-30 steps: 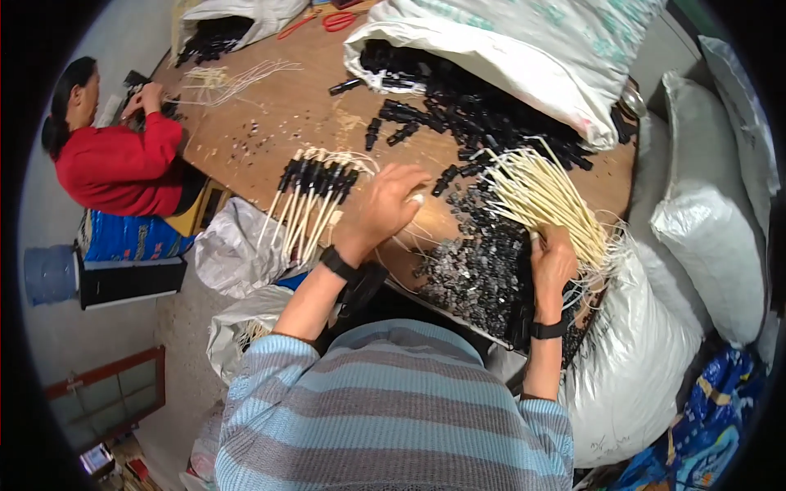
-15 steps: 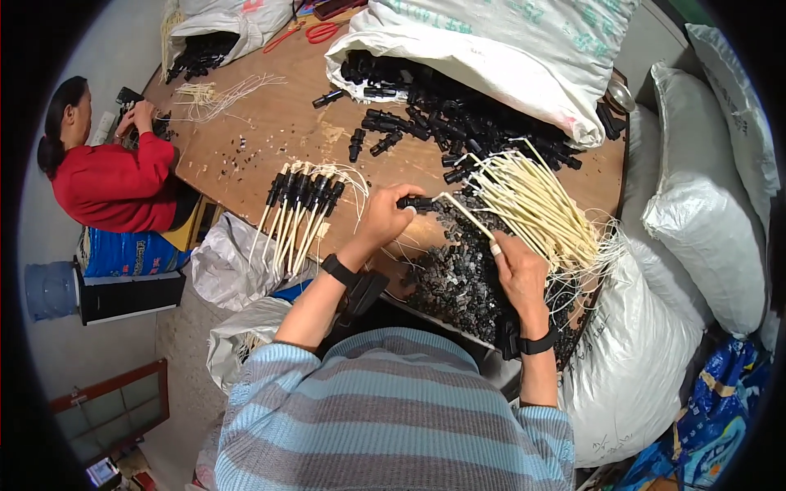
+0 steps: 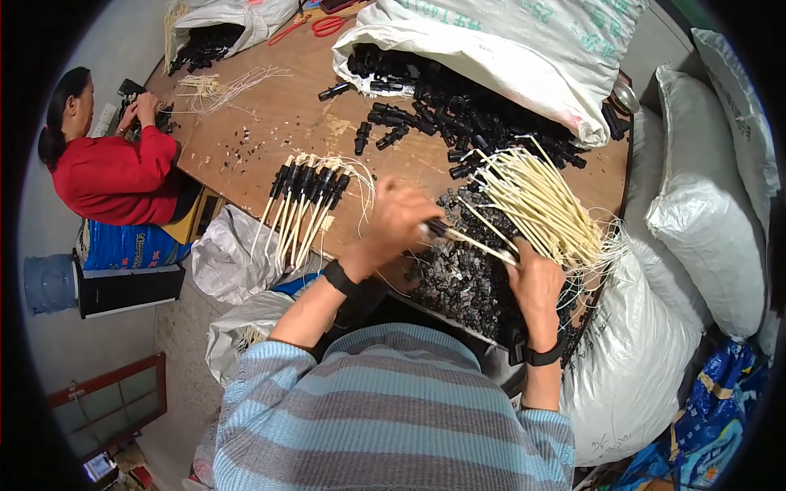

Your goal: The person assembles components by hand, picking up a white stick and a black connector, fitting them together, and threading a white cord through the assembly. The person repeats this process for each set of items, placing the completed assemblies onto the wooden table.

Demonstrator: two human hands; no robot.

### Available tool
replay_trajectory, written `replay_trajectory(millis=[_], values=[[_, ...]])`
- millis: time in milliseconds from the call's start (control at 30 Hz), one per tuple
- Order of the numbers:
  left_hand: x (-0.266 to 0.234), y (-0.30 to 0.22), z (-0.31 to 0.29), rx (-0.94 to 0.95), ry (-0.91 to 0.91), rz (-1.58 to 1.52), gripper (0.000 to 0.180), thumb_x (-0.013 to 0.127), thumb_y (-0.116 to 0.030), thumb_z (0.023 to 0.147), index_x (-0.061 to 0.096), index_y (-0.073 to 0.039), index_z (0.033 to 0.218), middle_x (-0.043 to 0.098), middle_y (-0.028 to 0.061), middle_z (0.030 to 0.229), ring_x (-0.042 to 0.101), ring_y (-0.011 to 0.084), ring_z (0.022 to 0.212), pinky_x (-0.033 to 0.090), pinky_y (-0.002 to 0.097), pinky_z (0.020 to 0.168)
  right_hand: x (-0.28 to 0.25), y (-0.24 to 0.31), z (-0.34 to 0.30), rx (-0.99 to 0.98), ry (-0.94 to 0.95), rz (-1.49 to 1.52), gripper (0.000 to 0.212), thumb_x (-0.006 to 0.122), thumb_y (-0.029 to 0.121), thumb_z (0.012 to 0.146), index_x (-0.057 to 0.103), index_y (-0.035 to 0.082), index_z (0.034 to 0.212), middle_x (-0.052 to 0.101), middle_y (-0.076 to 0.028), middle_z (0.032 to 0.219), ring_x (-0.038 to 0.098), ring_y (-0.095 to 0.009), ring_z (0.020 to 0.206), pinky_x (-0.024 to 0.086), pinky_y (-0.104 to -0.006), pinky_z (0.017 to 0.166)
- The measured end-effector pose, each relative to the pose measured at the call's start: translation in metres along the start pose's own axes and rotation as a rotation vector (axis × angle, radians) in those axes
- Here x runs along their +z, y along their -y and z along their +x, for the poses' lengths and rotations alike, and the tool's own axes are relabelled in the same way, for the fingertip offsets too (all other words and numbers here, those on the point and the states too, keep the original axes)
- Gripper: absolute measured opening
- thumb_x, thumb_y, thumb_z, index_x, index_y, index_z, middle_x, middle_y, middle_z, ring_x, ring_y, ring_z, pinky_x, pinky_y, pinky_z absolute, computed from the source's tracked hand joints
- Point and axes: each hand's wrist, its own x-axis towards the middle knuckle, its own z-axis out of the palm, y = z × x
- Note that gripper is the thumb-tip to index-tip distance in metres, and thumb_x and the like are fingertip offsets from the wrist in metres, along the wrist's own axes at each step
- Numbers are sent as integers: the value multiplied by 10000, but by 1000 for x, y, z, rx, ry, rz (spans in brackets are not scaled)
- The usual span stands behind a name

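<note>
Now | left hand [image 3: 399, 219] back from the finished row [image 3: 304, 192] at its 9 o'clock, pinching a black connector [image 3: 436, 229] | right hand [image 3: 534, 282] pinching the cream wire [image 3: 483, 245] feeding it, off the bundle [image 3: 540, 204] at 12 | join under way above the small-parts heap [image 3: 463, 282].

A cream wire with a black plastic holder [image 3: 458, 237] on its left end lies nearly level, tilted down to the right, pinched between the left hand [image 3: 399, 221] and the right hand [image 3: 534, 282]. It sits above a heap of small dark parts [image 3: 463, 282] (near table edge). Just right, a bundle of loose cream wires [image 3: 544, 204] fans out.
</note>
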Motion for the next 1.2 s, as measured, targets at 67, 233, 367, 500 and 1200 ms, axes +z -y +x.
replay_trajectory(millis=[67, 233, 367, 500, 1200], values=[[0, -36, 7, 80, 8, 38, 243, 691, -156, 761, 658, -189, 1000, 631, -24, 878, 610, 198, 793, 437, 355, 776, 8, 17, 4, -76, -92, 134, 220, 712, 196, 801, 686, 106, 1001, 638, -120, 647, 616, -302, 558, 480, -392, 520], [-9, -23, -10, -139, 189, 61, 254, 621, -163, 850, 615, -100, 1096, 587, 30, 695, 584, 166, 609, 449, 316, 505, 17, 2, 3, -57, -202, 1087, 160, 675, 39, 800, 587, 49, 667, 693, -50, 971, 655, -149, 801, 462, -288, 553], [-5, -7, -21, -756, 108, -550, 181, 621, -107, 856, 647, -45, 1023, 597, 0, 678, 540, 96, 572, 440, 269, 526, -2, 23, -5, 60, 14, 1326, 93, 693, 53, 809, 619, 27, 759, 694, -44, 902, 632, -128, 705, 491, -269, 574], [18, -42, -2, -645, 25, -706, 137, 669, -60, 741, 648, -2, 864, 581, 75, 624, 520, 119, 568, 426, 269, 549, 33, 52, -6, -258, -21, 514, 186, 774, 127, 755, 629, 68, 853, 526, -19, 586, 519, -106, 522, 397, -245, 485], [8, -38, -10, -333, 170, -83, 382, 583, 53, 711, 637, -70, 1069, 639, 140, 928, 612, 364, 890, 493, 418, 746, 34, 43, -10, -26, -214, 523, 67, 648, 97, 797, 677, 86, 857, 621, -107, 599, 608, -263, 495, 451, -358, 453]])
